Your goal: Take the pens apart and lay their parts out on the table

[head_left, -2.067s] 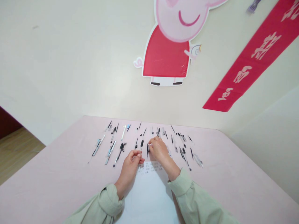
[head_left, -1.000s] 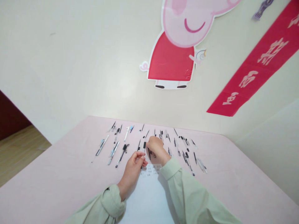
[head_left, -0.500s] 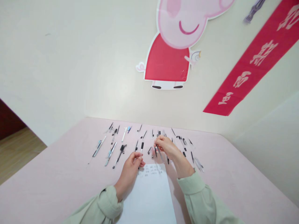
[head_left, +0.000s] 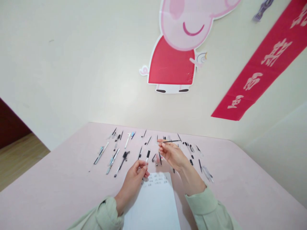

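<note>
My left hand [head_left: 136,174] pinches a clear pen barrel [head_left: 147,156] with a black upper end. It stands nearly upright above the top of the written sheet of paper [head_left: 155,204]. Off to the right, my right hand [head_left: 174,157] is raised over the pen parts. Its thumb and fingertips grip a thin, dark pen refill [head_left: 173,141], which lies almost level and points right. The barrel and the refill are apart. My fingers cover the lower end of the barrel. Beyond both hands, a black refill [head_left: 160,158] rests on the table.
Pens and loose pen parts lie in rows on the pink table [head_left: 59,179]. White pens [head_left: 112,161] and a black pen [head_left: 121,163] are at left; caps and clear barrels [head_left: 207,174] at right. Behind rises a wall with a cartoon pig cutout [head_left: 171,64] and a red banner [head_left: 254,76].
My right hand has turned, swinging the refill from a steep downward slant to nearly level, pointing right. My left hand keeps its hold on the barrel, which tilts slightly more. The view has shifted a little.
</note>
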Demonstrator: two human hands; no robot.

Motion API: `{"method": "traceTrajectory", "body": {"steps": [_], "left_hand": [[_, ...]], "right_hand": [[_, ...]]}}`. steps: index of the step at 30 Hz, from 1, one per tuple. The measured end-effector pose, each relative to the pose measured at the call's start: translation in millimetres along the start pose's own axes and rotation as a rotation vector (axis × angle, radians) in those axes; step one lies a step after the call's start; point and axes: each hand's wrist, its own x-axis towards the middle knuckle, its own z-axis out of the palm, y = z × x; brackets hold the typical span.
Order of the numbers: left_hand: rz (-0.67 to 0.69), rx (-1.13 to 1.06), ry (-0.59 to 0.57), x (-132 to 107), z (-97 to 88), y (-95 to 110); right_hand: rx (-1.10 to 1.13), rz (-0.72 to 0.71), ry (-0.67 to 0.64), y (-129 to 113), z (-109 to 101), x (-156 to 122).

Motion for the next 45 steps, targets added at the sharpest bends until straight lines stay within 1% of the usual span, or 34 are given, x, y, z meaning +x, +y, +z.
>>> {"method": "traceTrajectory", "body": {"steps": [4, 6, 8, 12, 21, 25, 28, 32, 34, 36, 38, 41, 43, 45], "left_hand": [[0.013, 0.044, -0.012, -5, 1.6, 6], [0.015, 0.048, -0.015, -7, 2.8, 9], [0.016, 0.050, -0.025, -8, 3.7, 11], [0.025, 0.056, -0.036, -7, 4.3, 11], [0.025, 0.045, -0.047, -7, 4.2, 11], [0.020, 0.049, -0.045, -8, 4.0, 11], [0.022, 0.047, -0.050, -8, 3.9, 11], [0.027, 0.033, -0.036, -8, 4.1, 13], [0.029, 0.032, -0.023, -8, 4.1, 13], [0.029, 0.034, -0.017, -7, 3.9, 12], [0.029, 0.039, -0.014, -7, 3.6, 10], [0.032, 0.034, -0.002, -6, 3.5, 9], [0.022, 0.024, 0.007, -7, 3.8, 9], [0.009, 0.018, 0.009, -7, 4.2, 10]], "right_hand": [[-0.316, -0.132, 0.056, 6, 1, 1], [-0.445, -0.166, 0.072, 8, 2, 2], [-0.507, -0.189, 0.084, 9, 2, 3], [-0.558, -0.225, 0.093, 9, 2, 3], [-0.634, -0.210, 0.073, 7, 2, 1], [-0.699, -0.221, 0.040, 4, 1, 0], [-0.798, -0.217, -0.021, 1, 3, -4], [-0.901, -0.117, -0.165, -3, 4, -7], [-0.897, -0.108, -0.144, -6, 2, -7], [-0.883, -0.139, -0.068, -10, -2, -6], [-0.898, -0.161, -0.020, -13, -8, -5], [-1.049, -0.157, -0.019, -10, -16, -3], [-1.236, -0.132, -0.041, -5, -19, -2], [-1.431, -0.076, -0.058, 2, -17, -3]]}}
